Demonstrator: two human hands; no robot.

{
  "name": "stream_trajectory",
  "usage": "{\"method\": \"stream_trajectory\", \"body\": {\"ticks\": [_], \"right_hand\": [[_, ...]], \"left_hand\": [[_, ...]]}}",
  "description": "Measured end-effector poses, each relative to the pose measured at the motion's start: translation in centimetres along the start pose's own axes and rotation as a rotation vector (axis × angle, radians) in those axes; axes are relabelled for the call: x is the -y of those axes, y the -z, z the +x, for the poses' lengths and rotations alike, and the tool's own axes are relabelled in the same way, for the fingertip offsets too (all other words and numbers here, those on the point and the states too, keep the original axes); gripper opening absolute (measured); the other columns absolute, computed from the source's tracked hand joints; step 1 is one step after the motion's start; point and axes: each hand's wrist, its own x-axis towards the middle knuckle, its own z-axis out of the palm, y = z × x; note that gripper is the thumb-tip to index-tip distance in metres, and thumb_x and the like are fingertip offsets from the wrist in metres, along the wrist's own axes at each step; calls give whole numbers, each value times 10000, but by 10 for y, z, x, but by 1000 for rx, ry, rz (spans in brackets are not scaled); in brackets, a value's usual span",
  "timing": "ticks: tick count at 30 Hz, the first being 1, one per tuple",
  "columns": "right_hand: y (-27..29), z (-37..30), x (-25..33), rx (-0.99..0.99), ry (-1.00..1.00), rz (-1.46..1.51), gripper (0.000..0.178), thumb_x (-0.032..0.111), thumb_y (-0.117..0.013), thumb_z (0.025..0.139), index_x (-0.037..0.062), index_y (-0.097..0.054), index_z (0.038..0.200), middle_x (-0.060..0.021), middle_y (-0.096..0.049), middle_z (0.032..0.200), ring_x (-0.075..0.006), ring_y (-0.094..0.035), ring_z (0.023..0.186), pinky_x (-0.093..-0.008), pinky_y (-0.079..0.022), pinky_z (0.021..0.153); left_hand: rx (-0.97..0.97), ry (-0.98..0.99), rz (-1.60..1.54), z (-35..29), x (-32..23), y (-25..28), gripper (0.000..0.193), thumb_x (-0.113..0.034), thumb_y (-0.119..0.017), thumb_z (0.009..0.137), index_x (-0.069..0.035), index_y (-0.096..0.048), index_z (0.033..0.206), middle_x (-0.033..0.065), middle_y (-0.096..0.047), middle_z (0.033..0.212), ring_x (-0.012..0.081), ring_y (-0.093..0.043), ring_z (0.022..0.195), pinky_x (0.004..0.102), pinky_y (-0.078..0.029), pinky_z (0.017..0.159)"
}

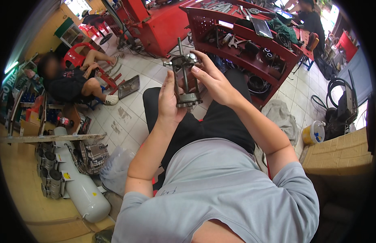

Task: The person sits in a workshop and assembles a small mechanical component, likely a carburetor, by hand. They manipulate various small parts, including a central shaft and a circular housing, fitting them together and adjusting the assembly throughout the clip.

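Head view, left hand: the left hand (169, 101) is partly curled round the lower left side of a metal tool (185, 77), its thumb pointing up along that side; the rest of its grip is hidden.
Head view, right hand: the right hand (214, 81) grips the upper right of the same tool, thumb in front, index finger reaching over the top near the crosspiece (184, 60).
Writing on the shirt: a small dark script mark on the chest of the grey shirt (236, 190).
Writing on the cylinder: dark lettering and yellow labels on the pale cylinder (87, 198), at the person's left.
Writing on the seated person: red print on the dark top of the seated person (70, 83); too blurred to tell fully.
Tool position: between the two hands, nearly upright above the black trousers (155, 109), its threaded rod (180, 45) rising past the fingers, its round base (189, 99) just beside the left palm.
Beyond the hands: a red cart (199, 30) bearing hand tools.
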Motion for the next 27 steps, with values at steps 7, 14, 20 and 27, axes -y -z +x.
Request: {"method": "stream_trajectory", "body": {"ticks": [7,14,20,27], "right_hand": [[-14,-5,-9,-79,238,94,468,283,-385,1075,17,-334,1457,-60,-575,1109,-90,-549,949,-251,-454,852],[-20,-8,-3,-84,321,200,460,228,-407,1068,35,-308,1473,-44,-544,1024,-69,-496,840,-227,-446,789],[-7,-9,-7,-2,282,53,544,296,-388,1067,68,-217,1531,-69,-537,1197,-104,-545,1014,-269,-469,899],[-2,-2,-15,-12,272,61,564,238,-464,1048,35,-240,1525,-46,-544,1038,-83,-507,828,-250,-462,779]], "left_hand": [[81,-107,110,-4,9,-3,338,-409,-410,1052,-114,-548,1142,125,-671,1142,220,-667,1029,343,-559,849],[105,-409,503,0,-1,-5,320,-264,-518,1035,-50,-481,1271,91,-685,1035,121,-654,908,248,-508,749],[79,-507,750,-2,-18,-6,241,-165,-596,996,-11,-546,1175,74,-691,983,105,-644,863,231,-495,717],[55,-315,736,-5,-36,-11,253,-211,-572,1012,24,-574,1104,82,-678,891,103,-640,792,248,-523,708]]}}
